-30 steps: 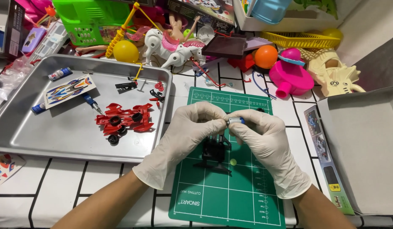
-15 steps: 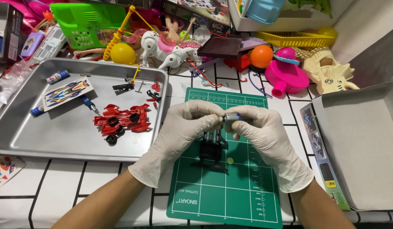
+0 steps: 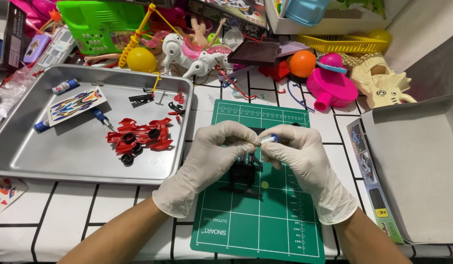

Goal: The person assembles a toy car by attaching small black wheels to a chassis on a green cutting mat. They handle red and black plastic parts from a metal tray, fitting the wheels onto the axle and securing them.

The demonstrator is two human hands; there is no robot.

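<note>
Both hands wear white gloves and meet above a green cutting mat [image 3: 280, 220]. My left hand [image 3: 211, 159] grips a black toy-car chassis [image 3: 245, 172], which hangs partly hidden under the fingers. My right hand [image 3: 302, 161] pinches a small silver and blue cylinder, like a battery [image 3: 268, 139], at the chassis top. A red toy-car body [image 3: 141, 136] with black wheels lies in the metal tray [image 3: 50, 161] to the left.
The tray also holds a sticker sheet [image 3: 76, 104], a small screwdriver [image 3: 103, 119], a tube [image 3: 65, 86] and black parts [image 3: 141, 98]. Toys crowd the back: a white horse [image 3: 197, 56], a pink pot [image 3: 331, 88], an orange ball [image 3: 303, 62]. An open cardboard box [image 3: 421, 161] stands right.
Both hands have stayed together over the mat, shifting slightly while working the cylinder against the chassis. The view has tilted a little.
</note>
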